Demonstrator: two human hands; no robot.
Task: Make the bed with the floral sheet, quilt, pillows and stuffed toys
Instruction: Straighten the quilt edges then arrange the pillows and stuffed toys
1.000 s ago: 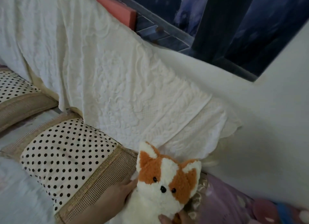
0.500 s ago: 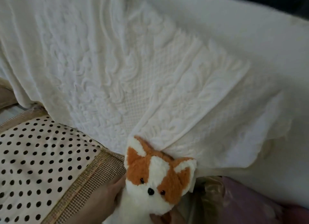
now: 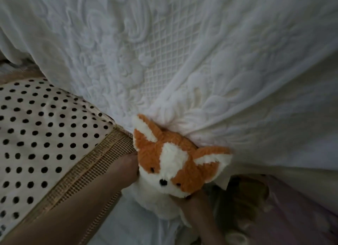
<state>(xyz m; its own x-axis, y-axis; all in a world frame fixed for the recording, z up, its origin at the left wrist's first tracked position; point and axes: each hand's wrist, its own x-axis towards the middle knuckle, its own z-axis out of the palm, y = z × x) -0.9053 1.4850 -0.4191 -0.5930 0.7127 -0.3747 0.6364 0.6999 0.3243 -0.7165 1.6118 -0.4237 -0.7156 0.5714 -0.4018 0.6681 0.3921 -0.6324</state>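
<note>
Toy [image 3: 175, 171] on bed, just beside pillow [image 3: 45, 135] corner, ears pressed into hanging quilt [image 3: 182, 61]. Left hand [image 3: 128, 169] against its side, right hand [image 3: 193, 206] under chin. Fingers of both hidden behind toy, so cannot tell grip. Dark lump [image 3: 245, 197] at right, blurred, unclear.

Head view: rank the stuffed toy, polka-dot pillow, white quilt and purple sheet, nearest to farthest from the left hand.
1. stuffed toy, against the right of the left hand, and polka-dot pillow, at its left: too close to call.
2. white quilt, above.
3. purple sheet, far lower right.
</note>
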